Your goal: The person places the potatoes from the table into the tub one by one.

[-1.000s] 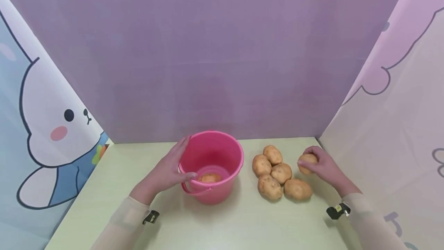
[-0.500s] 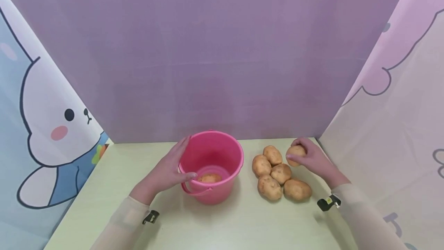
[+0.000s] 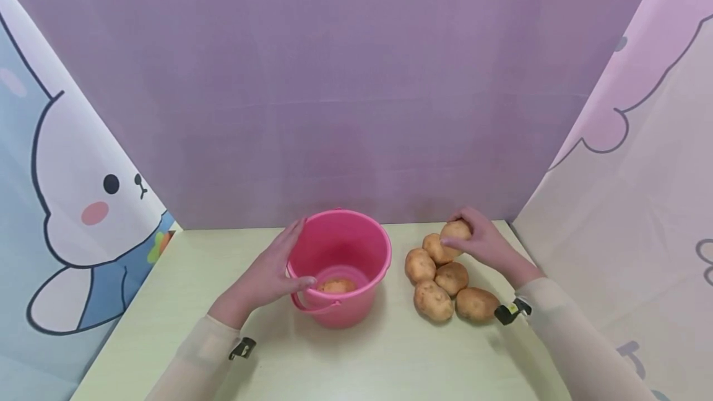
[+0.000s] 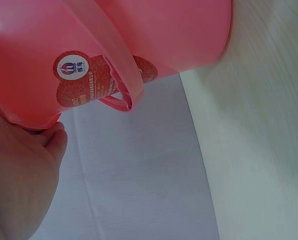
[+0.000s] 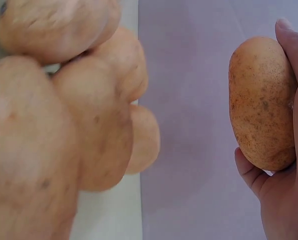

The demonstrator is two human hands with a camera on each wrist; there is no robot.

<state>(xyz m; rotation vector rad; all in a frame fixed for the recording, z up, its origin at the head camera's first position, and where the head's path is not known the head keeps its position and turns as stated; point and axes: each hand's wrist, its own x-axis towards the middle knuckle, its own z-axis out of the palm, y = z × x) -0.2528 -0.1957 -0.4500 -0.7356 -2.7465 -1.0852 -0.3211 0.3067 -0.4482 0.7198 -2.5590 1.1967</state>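
A pink bucket [image 3: 353, 308] stands on the table, one potato [image 3: 337, 285] lying in its bottom. My left hand [image 3: 268, 276] grips the bucket's rim on the left, thumb over the near edge and fingers along the far left side. The left wrist view shows the bucket's label [image 4: 84, 82] and its lowered handle [image 4: 106, 42]. To the right, my right hand [image 3: 486, 241] holds another potato [image 3: 457, 231], thumb on one side and fingers on the other. It is raised above the table and overlaps the farthest potato [image 3: 434, 249] of a group in the head view.
Several loose potatoes [image 3: 433, 301] lie close together on the pale table [image 3: 356, 364], right of the bucket. A purple backdrop [image 3: 345, 98] rises behind the table's back edge. Printed cartoon cloths flank it, one on the left [image 3: 83, 215] and one on the right [image 3: 640, 215].
My right hand has moved left and slightly up with its potato, from the right of the group to over its far end. The left hand and bucket have stayed put.
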